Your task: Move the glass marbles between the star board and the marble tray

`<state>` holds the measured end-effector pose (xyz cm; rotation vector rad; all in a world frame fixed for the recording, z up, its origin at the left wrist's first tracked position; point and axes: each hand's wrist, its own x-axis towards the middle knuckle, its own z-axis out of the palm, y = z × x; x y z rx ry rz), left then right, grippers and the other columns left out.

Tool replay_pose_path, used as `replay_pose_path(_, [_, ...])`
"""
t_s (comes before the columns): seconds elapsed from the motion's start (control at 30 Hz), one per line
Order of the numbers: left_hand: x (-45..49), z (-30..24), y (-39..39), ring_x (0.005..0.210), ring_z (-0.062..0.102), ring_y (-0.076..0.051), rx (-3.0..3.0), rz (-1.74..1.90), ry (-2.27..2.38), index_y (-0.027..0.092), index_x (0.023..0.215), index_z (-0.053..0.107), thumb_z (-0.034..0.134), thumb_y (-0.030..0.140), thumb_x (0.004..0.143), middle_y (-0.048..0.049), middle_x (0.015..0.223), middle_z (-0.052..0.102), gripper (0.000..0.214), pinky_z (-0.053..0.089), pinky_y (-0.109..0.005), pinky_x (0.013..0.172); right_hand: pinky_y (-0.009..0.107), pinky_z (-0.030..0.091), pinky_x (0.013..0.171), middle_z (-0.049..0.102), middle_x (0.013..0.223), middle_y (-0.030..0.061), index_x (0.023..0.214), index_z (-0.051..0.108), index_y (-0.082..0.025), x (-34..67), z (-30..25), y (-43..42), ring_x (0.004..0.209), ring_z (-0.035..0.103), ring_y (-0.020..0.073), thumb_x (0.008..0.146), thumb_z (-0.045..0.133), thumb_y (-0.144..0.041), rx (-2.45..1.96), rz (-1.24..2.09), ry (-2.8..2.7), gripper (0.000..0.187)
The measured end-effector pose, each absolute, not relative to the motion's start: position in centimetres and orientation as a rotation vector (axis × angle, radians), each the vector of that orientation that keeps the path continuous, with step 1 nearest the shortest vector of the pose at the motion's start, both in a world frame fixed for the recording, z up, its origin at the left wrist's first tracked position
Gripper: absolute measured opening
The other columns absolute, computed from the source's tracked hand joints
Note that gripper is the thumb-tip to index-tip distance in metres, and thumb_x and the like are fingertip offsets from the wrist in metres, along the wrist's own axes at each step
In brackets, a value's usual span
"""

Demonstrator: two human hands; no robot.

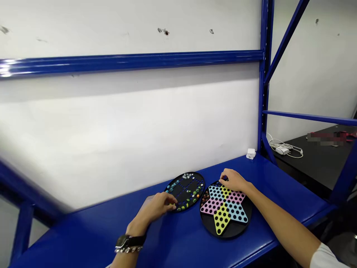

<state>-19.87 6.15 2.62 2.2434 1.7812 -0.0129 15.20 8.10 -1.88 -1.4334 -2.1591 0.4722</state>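
Note:
A round black Chinese checkers board lies on the blue tabletop, with a star of yellow, pink and blue points full of dark holes. My right hand is over its far edge, thumb and fingertips pinched together; whatever they hold is hidden. Left of it is a second round black board, bearing green, blue, clear and other marbles. My left hand is at that board's near left rim, fingers curved with a small gap to the thumb. Reddish-brown marbles sit at the star board's left side.
Behind the blue table rises a white wall with a blue beam across it. A white adapter stands at the back right corner, near a blue post. White cables lie on a black table beyond.

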Motion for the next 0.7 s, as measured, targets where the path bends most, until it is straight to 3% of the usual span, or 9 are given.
replay_pose_path(0.3, [-21.5, 1.0, 7.5, 0.085, 0.070, -0.020, 2.216, 0.042, 1.747, 0.026, 0.089, 0.077, 0.066, 0.032, 0.069, 0.0010, 0.083, 0.077, 0.024, 0.049, -0.023, 0.071, 0.033, 0.044, 0.078, 0.065, 0.098, 0.0079, 0.088, 0.070, -0.021, 15.2, -1.8, 8.2, 0.092, 0.061, 0.0225, 0.089, 0.054, -0.038, -1.439, 0.478, -2.142, 0.024])
replay_pose_path(0.5, [-21.3, 1.5, 7.2, 0.083, 0.070, -0.020, 2.238, 0.108, 1.736, 0.027, 0.093, 0.077, 0.063, 0.040, 0.075, 0.0011, 0.085, 0.077, 0.026, 0.048, -0.023, 0.070, 0.032, 0.044, 0.076, 0.065, 0.098, 0.0076, 0.088, 0.070, -0.021, 15.1, -1.9, 8.2, 0.090, 0.061, 0.0218, 0.090, 0.053, -0.038, -1.434, 0.482, -2.144, 0.024])
replay_pose_path(0.7, [-20.9, 1.9, 6.8, 0.085, 0.070, -0.021, 2.226, 0.020, 1.772, 0.027, 0.089, 0.077, 0.065, 0.032, 0.071, 0.0005, 0.081, 0.077, 0.022, 0.047, -0.024, 0.072, 0.033, 0.044, 0.078, 0.065, 0.099, 0.0077, 0.088, 0.070, -0.021, 15.1, -1.8, 8.1, 0.093, 0.061, 0.0229, 0.090, 0.053, -0.038, -1.437, 0.490, -2.139, 0.024])
